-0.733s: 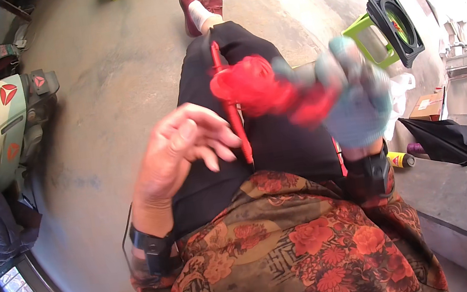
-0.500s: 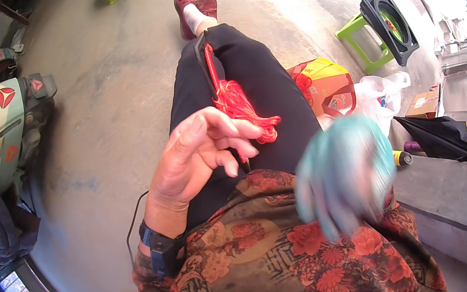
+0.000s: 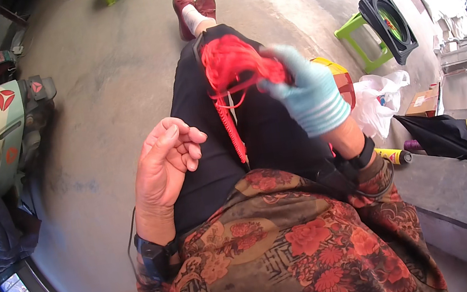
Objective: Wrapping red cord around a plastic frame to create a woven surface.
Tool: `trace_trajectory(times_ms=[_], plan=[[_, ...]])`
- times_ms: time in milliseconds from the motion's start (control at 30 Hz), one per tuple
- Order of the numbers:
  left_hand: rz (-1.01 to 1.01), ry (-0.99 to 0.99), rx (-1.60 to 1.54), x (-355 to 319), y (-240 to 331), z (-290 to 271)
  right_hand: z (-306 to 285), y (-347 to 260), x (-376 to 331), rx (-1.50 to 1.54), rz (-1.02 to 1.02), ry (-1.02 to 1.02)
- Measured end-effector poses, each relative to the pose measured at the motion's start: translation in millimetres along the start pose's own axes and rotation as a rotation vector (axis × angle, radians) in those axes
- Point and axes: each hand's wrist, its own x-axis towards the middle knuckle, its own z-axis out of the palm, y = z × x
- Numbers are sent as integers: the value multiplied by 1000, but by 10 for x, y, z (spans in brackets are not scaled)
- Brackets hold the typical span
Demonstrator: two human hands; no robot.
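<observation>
Against the earlier pictures, we see our gloved right hand (image 3: 309, 97), then a blur low near our blouse, now raised and reaching forward over our right thigh, and the bundle of red yarn (image 3: 233, 61) has gone up with it from our lap to above the knee. Our left hand (image 3: 165, 162) has barely shifted on the left thigh.

The concrete floor (image 3: 110, 86) spreads wide and bare on our left and ahead, out to the scooter (image 3: 4, 129) at the left rim. On our right the room is tighter: a green stool (image 3: 357, 37), a white plastic bag (image 3: 381, 101), a yellow-and-red bag (image 3: 338, 73) and a black folded sheet (image 3: 443, 136) lie close along the step.

Our right hand is closed around the yarn bundle, thumb and fingers pinching it, wrist bent back. A red cord (image 3: 232, 131) hangs from the bundle down our lap. Our left hand rests palm up, fingers loosely curled inward, holding nothing.
</observation>
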Motion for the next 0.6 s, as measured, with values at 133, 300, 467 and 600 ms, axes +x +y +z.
trace_trajectory(times_ms=[133,300,467,600], plan=[[-5,-4,2,21,15,65,-59,-308,320,1085,400,-69],[0,-27,-11,2,65,57,-111,-273,342,1532,328,-250],[-58,-99,-17,3,69,84,-204,-375,182,899,394,-307],[-67,-103,36,88,34,193,-205,-378,185,838,347,-136]])
